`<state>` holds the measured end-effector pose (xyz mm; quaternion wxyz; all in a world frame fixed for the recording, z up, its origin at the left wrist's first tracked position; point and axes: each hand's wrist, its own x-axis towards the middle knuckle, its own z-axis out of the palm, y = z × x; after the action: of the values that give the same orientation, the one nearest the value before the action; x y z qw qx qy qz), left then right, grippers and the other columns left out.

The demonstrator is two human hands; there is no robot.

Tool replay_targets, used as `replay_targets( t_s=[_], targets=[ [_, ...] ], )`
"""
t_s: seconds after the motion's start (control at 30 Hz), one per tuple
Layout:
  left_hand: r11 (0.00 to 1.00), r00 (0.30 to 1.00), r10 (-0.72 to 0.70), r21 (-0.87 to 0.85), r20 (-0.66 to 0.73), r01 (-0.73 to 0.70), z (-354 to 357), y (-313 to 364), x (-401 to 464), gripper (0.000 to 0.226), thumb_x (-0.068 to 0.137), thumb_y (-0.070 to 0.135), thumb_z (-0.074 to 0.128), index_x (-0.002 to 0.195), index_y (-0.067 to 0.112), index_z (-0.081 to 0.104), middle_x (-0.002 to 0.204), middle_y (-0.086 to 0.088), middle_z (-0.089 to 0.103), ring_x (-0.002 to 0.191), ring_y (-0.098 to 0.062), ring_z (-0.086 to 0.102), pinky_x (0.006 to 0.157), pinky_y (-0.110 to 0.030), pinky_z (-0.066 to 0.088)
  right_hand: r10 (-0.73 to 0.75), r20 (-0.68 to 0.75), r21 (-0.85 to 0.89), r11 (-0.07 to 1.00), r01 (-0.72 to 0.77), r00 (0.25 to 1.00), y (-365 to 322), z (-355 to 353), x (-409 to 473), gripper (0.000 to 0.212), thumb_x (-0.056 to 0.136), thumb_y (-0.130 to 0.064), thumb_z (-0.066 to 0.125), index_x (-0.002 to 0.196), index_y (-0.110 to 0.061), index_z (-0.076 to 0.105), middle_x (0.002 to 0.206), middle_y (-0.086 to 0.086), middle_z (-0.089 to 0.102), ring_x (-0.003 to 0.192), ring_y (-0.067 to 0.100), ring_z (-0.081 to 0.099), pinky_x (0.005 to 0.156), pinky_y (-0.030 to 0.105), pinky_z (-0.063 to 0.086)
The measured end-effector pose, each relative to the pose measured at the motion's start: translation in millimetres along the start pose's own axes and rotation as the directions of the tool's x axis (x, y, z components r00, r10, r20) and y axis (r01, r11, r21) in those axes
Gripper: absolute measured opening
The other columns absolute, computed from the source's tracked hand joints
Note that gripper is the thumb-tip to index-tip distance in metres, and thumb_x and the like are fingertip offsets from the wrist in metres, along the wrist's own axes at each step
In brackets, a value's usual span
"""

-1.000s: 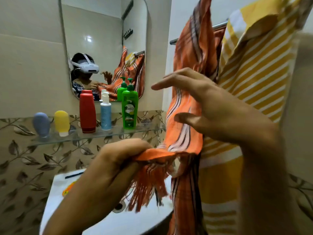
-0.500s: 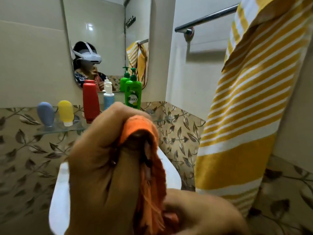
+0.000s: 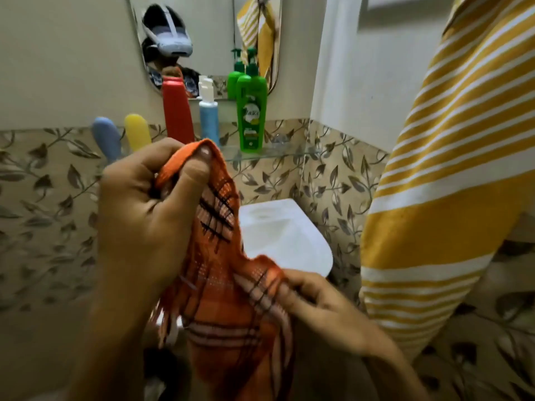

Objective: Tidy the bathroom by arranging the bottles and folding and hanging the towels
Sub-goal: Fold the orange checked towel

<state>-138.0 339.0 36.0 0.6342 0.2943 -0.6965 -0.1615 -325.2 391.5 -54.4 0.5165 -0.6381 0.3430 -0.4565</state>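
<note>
Orange plaid towel (image 3: 228, 308) hangs near, left hand (image 3: 144, 215) pinching its top edge, right hand (image 3: 321, 308) gripping a lower fold.

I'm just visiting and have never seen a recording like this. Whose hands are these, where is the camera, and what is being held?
There is no machine here. A person wears a camera on the head, so you look down over their own two hands; the mirror on the wall shows the headset. The left hand pinches the top edge of an orange checked towel, and the right hand grips it lower down. At the right a yellow striped towel hangs. On the glass shelf stand a red bottle, a blue bottle and a green pump bottle, with a blue tube and a yellow tube at the left. Below is a white basin.
</note>
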Motion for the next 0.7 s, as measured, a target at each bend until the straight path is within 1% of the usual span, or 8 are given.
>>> replay_targets(
  t_s=[0.07,0.17,0.27,0.43,0.53,0.6,0.63,0.7],
  targets=[
    [0.996,0.997,-0.064,0.068,0.033,0.062,-1.3,-7.2,-10.3,0.030,0.091,0.029,0.054,0.071,0.008,0.059,0.059,-0.006,0.054,0.052,0.000,0.050,0.048,-0.009,0.037,-0.010,-0.085,0.019,1.000,0.012,0.996,10.9,0.3,5.3,0.026,0.092,-0.029,0.049,0.106,-0.027,0.071,0.107,-0.006,0.071,0.103,0.007,0.064,0.088,0.019,0.049],
    [0.971,0.975,-0.207,0.137,0.078,0.195,1.0,-30.1,-25.7,0.032,0.087,0.032,0.056,0.066,0.009,0.058,0.057,-0.005,0.054,0.054,-0.006,0.047,0.052,-0.025,0.039,0.015,-0.177,0.022,1.000,-0.011,0.984,19.7,0.2,14.6,0.027,0.092,-0.025,0.046,0.101,-0.017,0.070,0.100,0.002,0.072,0.096,0.013,0.066,0.086,0.024,0.052],
    [0.944,0.941,-0.324,0.104,0.103,0.313,3.9,-48.7,-44.2,0.030,0.088,0.033,0.059,0.061,0.020,0.059,0.053,0.006,0.054,0.052,-0.001,0.049,0.052,-0.021,0.039,0.019,-0.169,-0.030,0.999,-0.024,0.986,25.6,2.6,20.2,0.027,0.094,-0.027,0.045,0.099,-0.015,0.068,0.095,0.000,0.071,0.092,0.012,0.066,0.085,0.024,0.052],
    [0.864,0.861,-0.503,0.031,0.082,0.502,10.1,-64.8,-69.1,0.053,0.084,0.043,0.060,0.066,-0.006,0.050,0.056,-0.007,0.047,0.053,-0.010,0.044,0.054,-0.026,0.036,0.012,-0.144,-0.102,0.994,-0.027,0.989,33.6,1.4,20.5,0.026,0.097,-0.022,0.043,0.091,-0.006,0.063,0.084,0.005,0.062,0.081,0.013,0.060,0.077,0.025,0.048],
    [0.814,0.769,-0.544,-0.013,0.336,0.581,12.6,-62.9,-82.1,0.035,0.074,0.046,0.064,0.088,0.016,0.055,0.061,0.013,0.060,0.053,0.000,0.054,0.051,-0.013,0.044,-0.006,-0.087,-0.196,0.980,-0.011,0.996,31.5,2.8,21.2,0.020,0.096,-0.021,0.044,0.089,-0.012,0.060,0.083,0.000,0.059,0.081,0.008,0.056,0.076,0.021,0.044],
    [0.835,0.650,-0.484,0.088,0.585,0.543,15.2,-62.0,-87.5,0.040,0.078,0.049,0.064,0.114,0.036,0.055,0.099,0.023,0.066,0.088,-0.001,0.063,0.076,-0.019,0.052,0.003,-0.046,-0.223,0.975,-0.013,0.999,30.0,4.5,20.4,0.014,0.094,-0.023,0.047,0.087,-0.019,0.059,0.079,-0.010,0.060,0.077,0.002,0.057,0.071,0.017,0.044],
    [0.847,0.611,-0.462,0.115,0.642,0.520,16.5,-62.1,-89.3,0.039,0.081,0.048,0.062,0.116,0.033,0.057,0.107,0.017,0.065,0.095,-0.005,0.064,0.081,-0.027,0.053,0.017,-0.037,-0.220,0.975,-0.024,0.999,30.0,4.8,19.7,0.013,0.094,-0.023,0.048,0.087,-0.021,0.058,0.077,-0.012,0.061,0.073,0.001,0.057,0.068,0.016,0.044],
    [0.869,0.634,-0.445,0.134,0.633,0.476,19.0,-57.3,-89.0,0.034,0.083,0.046,0.060,0.093,0.013,0.065,0.081,0.000,0.066,0.074,-0.012,0.062,0.068,-0.034,0.049,0.042,-0.054,-0.230,0.972,-0.053,0.998,31.6,3.0,18.8,0.011,0.096,-0.025,0.049,0.088,-0.022,0.056,0.079,-0.008,0.063,0.072,0.005,0.058,0.067,0.021,0.045]
  ],
)
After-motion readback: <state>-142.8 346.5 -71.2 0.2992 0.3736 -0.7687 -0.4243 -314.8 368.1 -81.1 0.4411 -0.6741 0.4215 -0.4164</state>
